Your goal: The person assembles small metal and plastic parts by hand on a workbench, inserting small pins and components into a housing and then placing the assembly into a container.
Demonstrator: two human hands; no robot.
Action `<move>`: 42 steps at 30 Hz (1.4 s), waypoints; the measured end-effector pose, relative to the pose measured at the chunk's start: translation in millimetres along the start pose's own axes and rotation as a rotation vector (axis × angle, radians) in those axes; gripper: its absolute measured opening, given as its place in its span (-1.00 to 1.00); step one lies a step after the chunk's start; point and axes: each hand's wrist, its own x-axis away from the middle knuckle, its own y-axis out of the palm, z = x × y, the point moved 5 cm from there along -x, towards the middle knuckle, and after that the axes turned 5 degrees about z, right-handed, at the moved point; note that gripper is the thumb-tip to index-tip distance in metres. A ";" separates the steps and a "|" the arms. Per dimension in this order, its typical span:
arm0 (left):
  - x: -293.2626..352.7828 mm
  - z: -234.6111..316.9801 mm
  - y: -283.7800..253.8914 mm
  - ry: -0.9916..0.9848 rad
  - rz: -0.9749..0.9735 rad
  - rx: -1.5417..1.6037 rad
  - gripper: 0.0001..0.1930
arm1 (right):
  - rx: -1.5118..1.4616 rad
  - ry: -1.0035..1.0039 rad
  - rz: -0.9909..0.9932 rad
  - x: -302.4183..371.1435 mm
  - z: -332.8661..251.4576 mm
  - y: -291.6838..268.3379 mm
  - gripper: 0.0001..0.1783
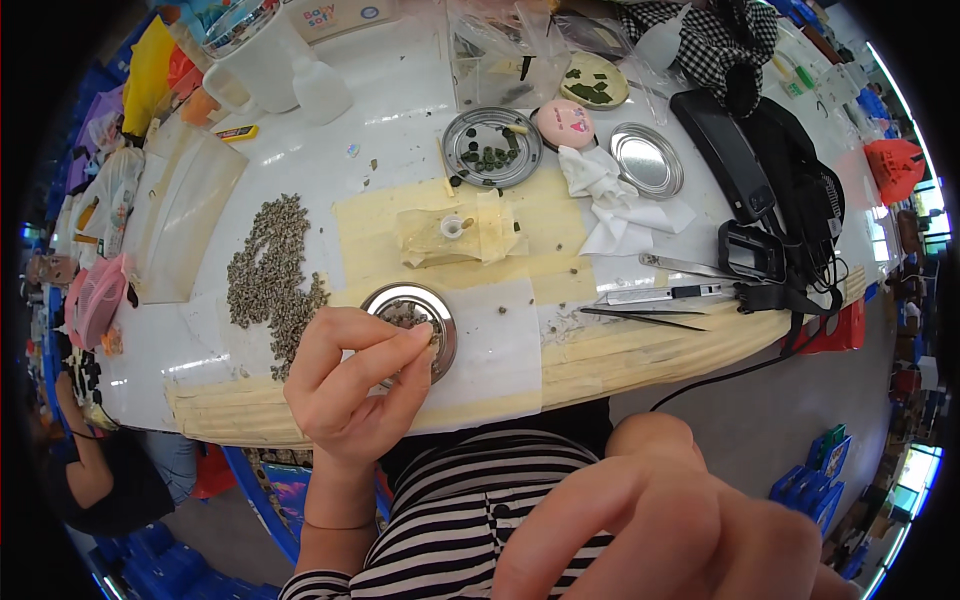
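Note:
My left hand [362, 385] is over the near rim of a round metal dish [449, 345], with thumb and index finger pinched together. Whatever sits between those fingertips is too small to make out. Small grey pieces [405, 313] lie in the dish, partly hidden by the hand. A large spread of similar grey pieces [265, 262] covers the table to its left. My right hand [670, 520] is raised close to the camera at the lower right, fingers curled in; its fingertips are hidden, so anything in them cannot be seen.
Beyond the dish, a taped block [425, 236] carries a small white ring. Farther back stand a metal plate with dark green pieces [492, 158], a pink round case [566, 124] and a metal lid [646, 160]. A utility knife [665, 294] and tweezers [640, 318] lie rightward.

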 end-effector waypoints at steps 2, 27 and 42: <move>0.8 -0.9 -0.7 -0.005 0.005 -0.001 -0.73 | -0.006 -0.012 0.000 -1.8 3.3 1.2 -0.66; 0.1 -3.0 -2.1 0.015 0.005 -0.021 -0.70 | -0.118 -0.102 -0.002 -5.7 14.9 9.1 -0.69; 0.8 0.7 -0.5 -0.019 -0.029 -0.022 -0.72 | -0.081 -0.116 0.056 -0.5 17.9 10.1 -0.70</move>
